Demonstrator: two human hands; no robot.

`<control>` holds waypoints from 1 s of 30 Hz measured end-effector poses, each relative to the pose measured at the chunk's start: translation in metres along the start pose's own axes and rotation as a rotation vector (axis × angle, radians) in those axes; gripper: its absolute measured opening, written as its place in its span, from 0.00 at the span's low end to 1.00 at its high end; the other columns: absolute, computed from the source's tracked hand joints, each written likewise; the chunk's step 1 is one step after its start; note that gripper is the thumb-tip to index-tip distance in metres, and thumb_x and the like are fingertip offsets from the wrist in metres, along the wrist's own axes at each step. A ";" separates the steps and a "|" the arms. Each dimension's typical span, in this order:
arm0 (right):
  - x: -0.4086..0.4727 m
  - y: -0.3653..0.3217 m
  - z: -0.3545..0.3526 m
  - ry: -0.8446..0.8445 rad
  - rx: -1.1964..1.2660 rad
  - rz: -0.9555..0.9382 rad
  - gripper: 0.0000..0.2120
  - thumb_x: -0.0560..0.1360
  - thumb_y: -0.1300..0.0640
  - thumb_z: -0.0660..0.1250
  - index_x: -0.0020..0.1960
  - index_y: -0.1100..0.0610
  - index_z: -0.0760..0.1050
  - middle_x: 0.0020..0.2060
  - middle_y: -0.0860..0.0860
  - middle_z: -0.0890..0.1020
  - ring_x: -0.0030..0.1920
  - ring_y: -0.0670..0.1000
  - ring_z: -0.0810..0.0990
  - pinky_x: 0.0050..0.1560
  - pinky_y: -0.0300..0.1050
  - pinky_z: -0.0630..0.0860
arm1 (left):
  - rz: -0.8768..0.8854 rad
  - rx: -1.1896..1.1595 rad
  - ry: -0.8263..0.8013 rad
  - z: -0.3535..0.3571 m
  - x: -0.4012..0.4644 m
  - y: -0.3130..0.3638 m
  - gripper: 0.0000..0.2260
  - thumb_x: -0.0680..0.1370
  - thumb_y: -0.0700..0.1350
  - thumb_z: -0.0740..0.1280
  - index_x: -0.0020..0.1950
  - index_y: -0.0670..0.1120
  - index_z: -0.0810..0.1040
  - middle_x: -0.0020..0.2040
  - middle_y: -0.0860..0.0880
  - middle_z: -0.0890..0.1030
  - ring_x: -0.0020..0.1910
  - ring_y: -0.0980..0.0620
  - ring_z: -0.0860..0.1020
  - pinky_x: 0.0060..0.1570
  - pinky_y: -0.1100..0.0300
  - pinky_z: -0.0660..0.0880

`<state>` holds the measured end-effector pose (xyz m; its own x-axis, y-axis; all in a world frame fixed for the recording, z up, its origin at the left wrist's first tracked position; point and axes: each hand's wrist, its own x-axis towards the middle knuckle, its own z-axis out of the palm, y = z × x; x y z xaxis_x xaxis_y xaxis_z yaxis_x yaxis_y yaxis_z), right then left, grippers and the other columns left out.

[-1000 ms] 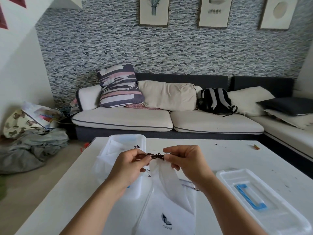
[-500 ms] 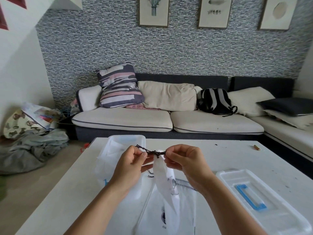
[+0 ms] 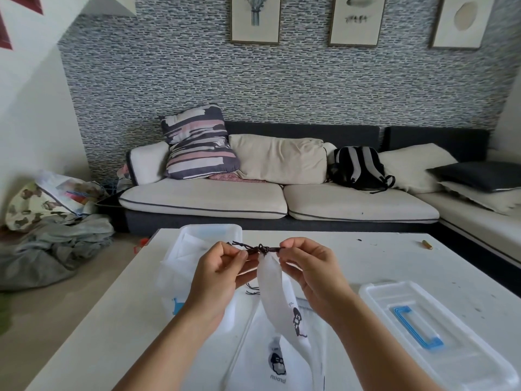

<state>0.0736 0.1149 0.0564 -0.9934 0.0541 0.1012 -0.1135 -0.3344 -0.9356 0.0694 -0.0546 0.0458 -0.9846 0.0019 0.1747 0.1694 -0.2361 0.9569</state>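
Knotted dark cord [image 3: 260, 247] runs level, left-right, pinched between both hands.

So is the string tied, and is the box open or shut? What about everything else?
Dark cord: knotted, stretched between both hands.
White bag: hanging from the cord, top bunched tight.
Left hand: pinching the cord's left end.
Right hand: pinching the cord's right end.
Clear box: open, no lid on.
Lid: off, lying flat on the table.
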 end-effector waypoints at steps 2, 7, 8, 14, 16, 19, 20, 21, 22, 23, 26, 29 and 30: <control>0.000 0.002 0.004 -0.019 0.046 0.014 0.09 0.76 0.72 0.66 0.42 0.61 0.78 0.35 0.56 0.78 0.38 0.52 0.78 0.49 0.45 0.79 | 0.014 0.017 -0.004 0.001 0.000 -0.001 0.05 0.82 0.35 0.62 0.47 0.34 0.72 0.47 0.40 0.86 0.49 0.44 0.86 0.49 0.54 0.82; 0.001 0.004 0.005 -0.028 0.083 0.008 0.08 0.77 0.71 0.65 0.47 0.60 0.76 0.35 0.54 0.78 0.37 0.50 0.78 0.48 0.48 0.78 | 0.073 0.110 0.014 0.001 -0.001 -0.002 0.06 0.83 0.35 0.61 0.47 0.35 0.70 0.48 0.39 0.85 0.47 0.46 0.86 0.44 0.56 0.83; 0.001 0.004 0.005 -0.024 0.078 0.007 0.08 0.77 0.71 0.65 0.49 0.60 0.77 0.35 0.54 0.78 0.36 0.50 0.78 0.46 0.46 0.79 | 0.092 0.152 0.030 0.001 -0.001 -0.002 0.06 0.82 0.35 0.62 0.47 0.34 0.70 0.48 0.39 0.84 0.46 0.47 0.86 0.43 0.55 0.83; 0.000 0.003 0.005 -0.068 0.065 -0.007 0.10 0.77 0.74 0.64 0.51 0.62 0.78 0.34 0.55 0.79 0.36 0.51 0.79 0.47 0.45 0.81 | 0.149 0.245 0.124 0.001 0.001 -0.001 0.06 0.83 0.36 0.61 0.47 0.35 0.70 0.46 0.41 0.83 0.42 0.52 0.86 0.37 0.60 0.82; 0.001 0.003 0.004 -0.028 0.012 -0.063 0.10 0.75 0.75 0.66 0.49 0.63 0.79 0.34 0.55 0.80 0.37 0.51 0.79 0.47 0.44 0.81 | 0.142 0.233 0.153 0.003 0.001 -0.001 0.06 0.83 0.35 0.61 0.46 0.35 0.69 0.46 0.42 0.84 0.42 0.52 0.86 0.36 0.60 0.81; 0.003 0.000 0.005 0.043 -0.089 -0.172 0.12 0.73 0.76 0.67 0.45 0.61 0.82 0.36 0.55 0.81 0.37 0.51 0.80 0.43 0.43 0.80 | 0.179 0.260 0.219 0.008 0.001 -0.001 0.06 0.83 0.36 0.61 0.46 0.38 0.70 0.45 0.43 0.84 0.41 0.54 0.86 0.35 0.61 0.81; 0.003 0.000 0.006 0.064 -0.104 -0.197 0.13 0.72 0.76 0.67 0.44 0.60 0.82 0.35 0.54 0.82 0.37 0.50 0.80 0.43 0.42 0.79 | 0.203 0.294 0.232 0.009 0.001 -0.001 0.06 0.82 0.36 0.61 0.46 0.39 0.71 0.44 0.45 0.84 0.41 0.55 0.86 0.35 0.61 0.81; 0.002 -0.001 0.007 0.079 -0.103 -0.214 0.13 0.72 0.76 0.67 0.43 0.59 0.82 0.35 0.53 0.81 0.37 0.49 0.79 0.42 0.41 0.78 | 0.223 0.321 0.245 0.010 0.001 -0.001 0.06 0.82 0.36 0.61 0.46 0.39 0.71 0.44 0.46 0.84 0.41 0.56 0.85 0.35 0.62 0.82; 0.002 -0.001 0.010 0.088 -0.079 -0.218 0.14 0.73 0.76 0.67 0.42 0.58 0.82 0.34 0.51 0.81 0.36 0.48 0.78 0.42 0.40 0.78 | 0.232 0.330 0.256 0.010 0.002 -0.001 0.06 0.82 0.36 0.62 0.46 0.40 0.71 0.44 0.46 0.84 0.42 0.56 0.85 0.36 0.61 0.82; 0.002 0.000 0.011 0.091 -0.034 -0.203 0.14 0.73 0.75 0.67 0.42 0.57 0.82 0.34 0.50 0.80 0.36 0.47 0.78 0.42 0.40 0.77 | 0.232 0.328 0.263 0.009 0.002 -0.002 0.06 0.82 0.36 0.62 0.46 0.40 0.72 0.44 0.47 0.84 0.42 0.56 0.85 0.37 0.60 0.83; 0.000 0.001 0.013 0.046 0.108 -0.063 0.14 0.76 0.72 0.64 0.42 0.55 0.80 0.35 0.49 0.78 0.34 0.46 0.74 0.41 0.40 0.73 | 0.219 0.318 0.266 0.008 0.003 -0.003 0.06 0.82 0.37 0.62 0.45 0.41 0.72 0.44 0.46 0.84 0.43 0.54 0.86 0.39 0.58 0.83; 0.001 0.000 0.011 -0.005 0.267 0.100 0.16 0.76 0.74 0.60 0.40 0.57 0.79 0.35 0.53 0.77 0.32 0.48 0.70 0.34 0.40 0.69 | 0.209 0.308 0.249 0.008 0.002 -0.003 0.06 0.82 0.37 0.61 0.46 0.39 0.71 0.44 0.46 0.83 0.42 0.54 0.86 0.37 0.59 0.82; 0.002 -0.001 0.011 0.002 0.310 0.129 0.16 0.76 0.75 0.59 0.40 0.59 0.79 0.35 0.54 0.77 0.31 0.49 0.70 0.32 0.39 0.68 | 0.207 0.310 0.247 0.008 0.002 -0.003 0.06 0.83 0.37 0.61 0.46 0.39 0.71 0.44 0.45 0.83 0.42 0.55 0.86 0.37 0.59 0.83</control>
<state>0.0715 0.1051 0.0607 -0.9999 -0.0052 -0.0127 0.0133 -0.6088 -0.7932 0.0677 -0.0465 0.0449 -0.9030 -0.2554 0.3454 0.3320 0.0953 0.9384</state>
